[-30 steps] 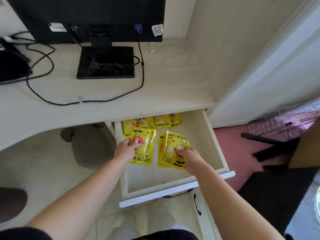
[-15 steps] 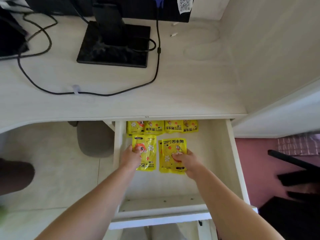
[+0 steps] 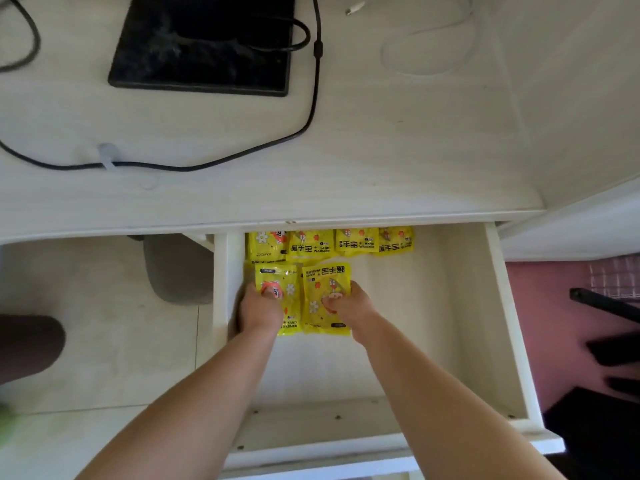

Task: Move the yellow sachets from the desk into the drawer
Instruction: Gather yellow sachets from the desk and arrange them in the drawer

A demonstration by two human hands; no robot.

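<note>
**A:** What has altered in the drawer over the last second?

**B:** The right sachet, formerly lifted at a tilt in the right hand, now lies flat on the drawer floor. It sits just beside the left sachet. Both sachets have been slid rearward, close to the back row of sachets under the desk edge.

**A:** And the state of the hands?

**B:** The left hand grips the left sachet, with curled fingers on its face and the hand against its outer edge. The right hand grasps the right sachet in mirror fashion. Neither hand has let go.

**A:** What follows for the task?

**B:** The visible part of the desk bears a monitor base and a black cable, but no yellow packet. Judged from this, placement is nearly complete. The pair rests where it belongs, and only the release of both hands appears outstanding. The desk beyond the frame cannot be checked.
</note>
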